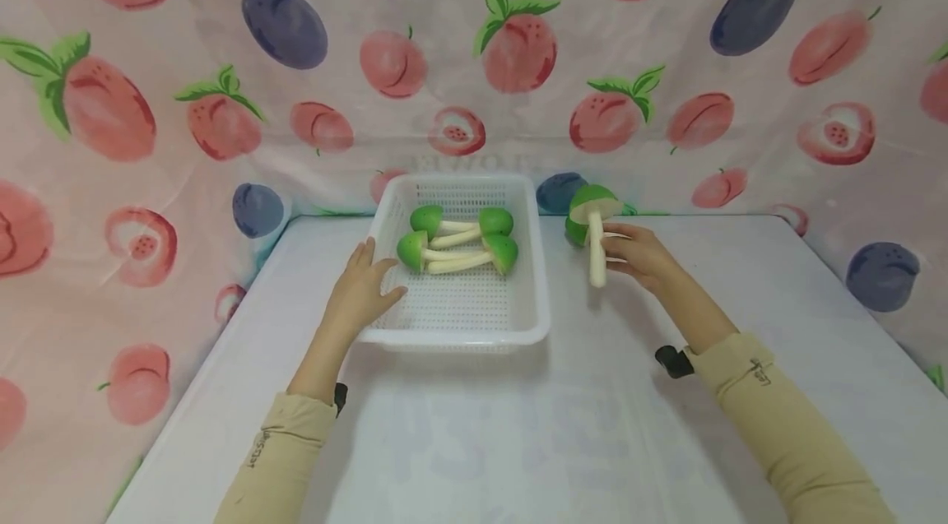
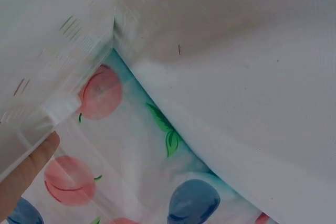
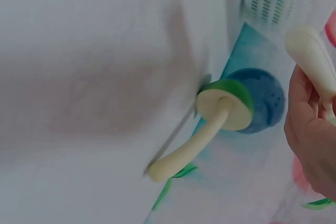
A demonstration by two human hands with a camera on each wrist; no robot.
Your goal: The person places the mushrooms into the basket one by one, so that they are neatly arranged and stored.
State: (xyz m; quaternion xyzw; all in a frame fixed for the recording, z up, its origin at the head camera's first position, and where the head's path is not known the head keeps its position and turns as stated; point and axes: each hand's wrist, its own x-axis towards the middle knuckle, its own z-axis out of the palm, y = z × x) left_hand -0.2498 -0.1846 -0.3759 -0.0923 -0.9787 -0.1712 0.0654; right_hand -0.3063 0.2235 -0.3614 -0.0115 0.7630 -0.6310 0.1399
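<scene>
My right hand point(image 1: 640, 255) pinches a toy mushroom point(image 1: 597, 248) by its pale stem, green cap up, above the table right of the basket. In the right wrist view only that stem point(image 3: 311, 56) shows clearly in the right hand point(image 3: 315, 135). Just behind it a second green-capped mushroom point(image 3: 226, 103) lies on the table, mostly hidden in the head view. The left hand point(image 1: 359, 289) rests over the left rim of a white plastic basket point(image 1: 543, 285), fingers extended, one finger point(image 2: 34, 161) along its outside. Several green-capped mushrooms point(image 1: 499, 252) lie inside, stems overlapping, toward the back.
A white table point(image 1: 474, 442) spreads beneath the basket and both hands. Behind and at the sides hangs a pink cloth point(image 1: 444, 14) printed with peaches and plums, meeting the table's back edge. The basket stands close to that edge.
</scene>
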